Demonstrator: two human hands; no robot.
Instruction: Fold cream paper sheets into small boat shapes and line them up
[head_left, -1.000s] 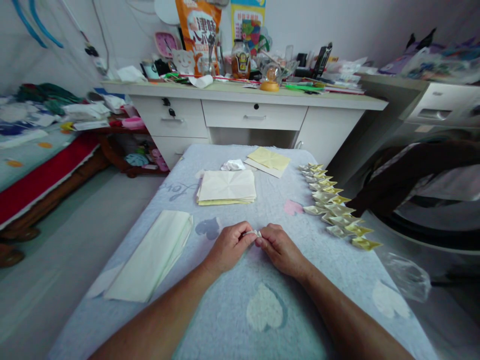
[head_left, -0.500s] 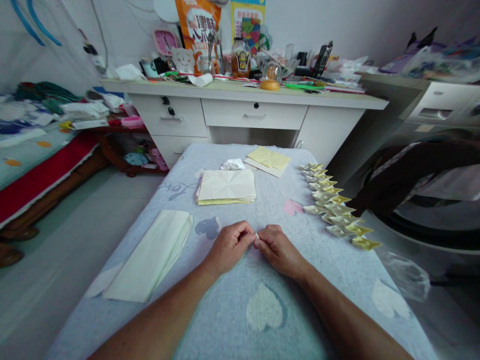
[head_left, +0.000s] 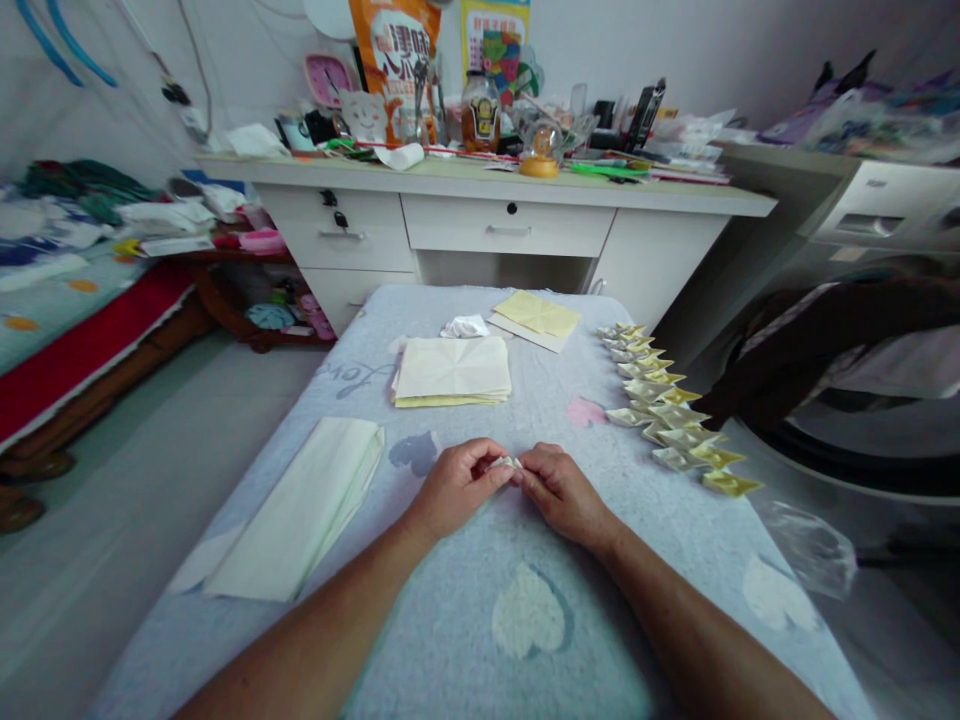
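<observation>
Between my two hands is a small folded piece of pale paper (head_left: 507,462), mostly covered by the fingers. My left hand (head_left: 459,487) pinches its left part between thumb and fingers. The fingers of my right hand (head_left: 561,492) are closed on its right end. Both hands are low over the middle of the cloth-covered table (head_left: 450,640). Beyond them lies a stack of creased cream and yellow sheets (head_left: 452,370). Rows of folded paper boats (head_left: 664,400) stand along the right side of the table.
A folded pale green bundle of paper (head_left: 300,515) lies at the left. Farther back are a crumpled white tissue (head_left: 465,326) and yellow creased sheets (head_left: 536,315). A cluttered white desk (head_left: 480,185) borders the far edge. A washing machine (head_left: 862,230) stands on the right.
My hands have moved slightly apart, and more of the folded paper now shows between the fingers. The stacks and paper boats stay where they were.
</observation>
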